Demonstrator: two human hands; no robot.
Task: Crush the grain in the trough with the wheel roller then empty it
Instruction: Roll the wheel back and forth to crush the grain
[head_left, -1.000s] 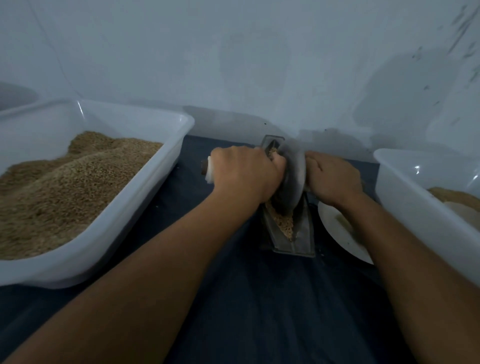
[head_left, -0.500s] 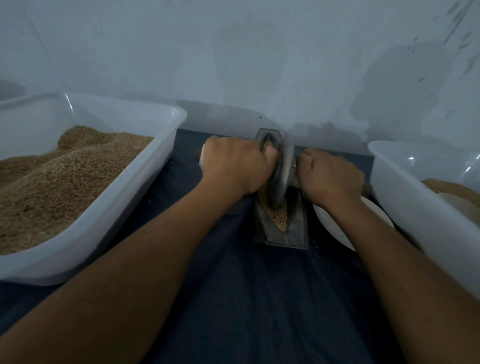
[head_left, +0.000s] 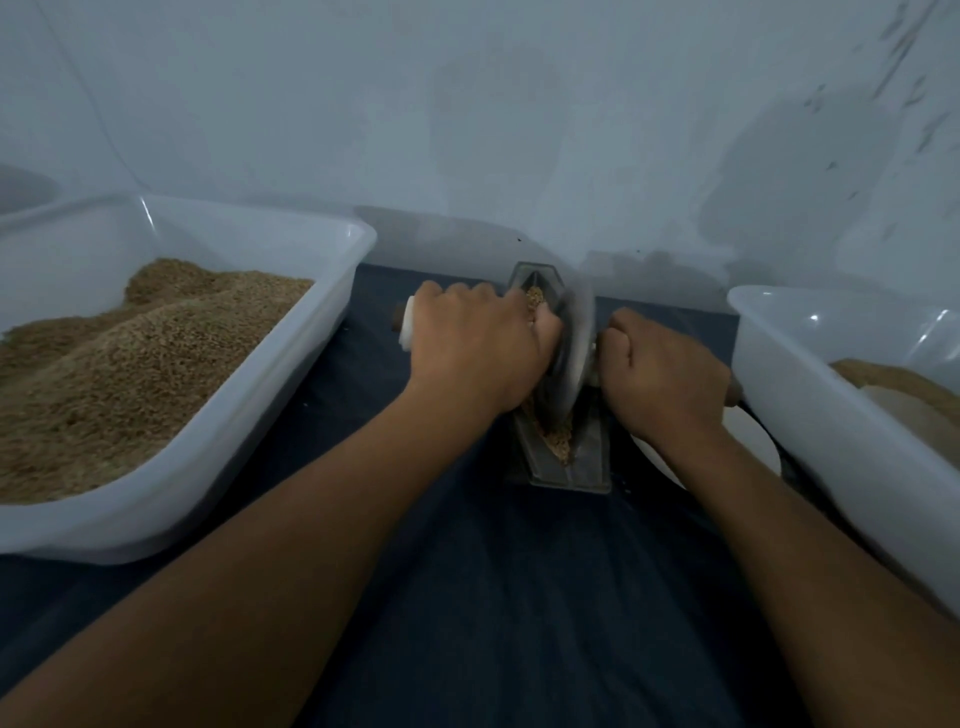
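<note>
Far left: large white tub (head_left: 218, 499), heaped with brown grain (head_left: 119, 364). Its near right corner sits on the dark blue cloth (head_left: 467, 597); its long right wall runs back toward the wall (head_left: 467, 130), leaving a strip of bare cloth between it and the left forearm.

Left hand (head_left: 472, 348): fingers curled tight round the roller's left handle, whose white end (head_left: 406, 327) pokes out past the knuckles toward the tub. Gap between handle end and tub wall is narrow but open.

Centre: metal trough (head_left: 587, 457), narrow, boat-shaped, running away from the viewer; far tip close to the wall's foot. The wheel roller (head_left: 571, 358) stands on edge inside it, about mid-length, blurred. Crushed grain in trough (head_left: 558, 444) shows at the near end, and a little more shows at the far end behind the wheel.

Right hand (head_left: 665, 374): fist wrapped round the right handle, knuckles just beside the wheel.

Right of it: white plate (head_left: 748, 441) flat on the cloth, partly under the wrist, its far edge near the right tub (head_left: 810, 415). That tub holds some brown material and is cut by the frame edge.

Nearer the viewer, open cloth between the forearms.
</note>
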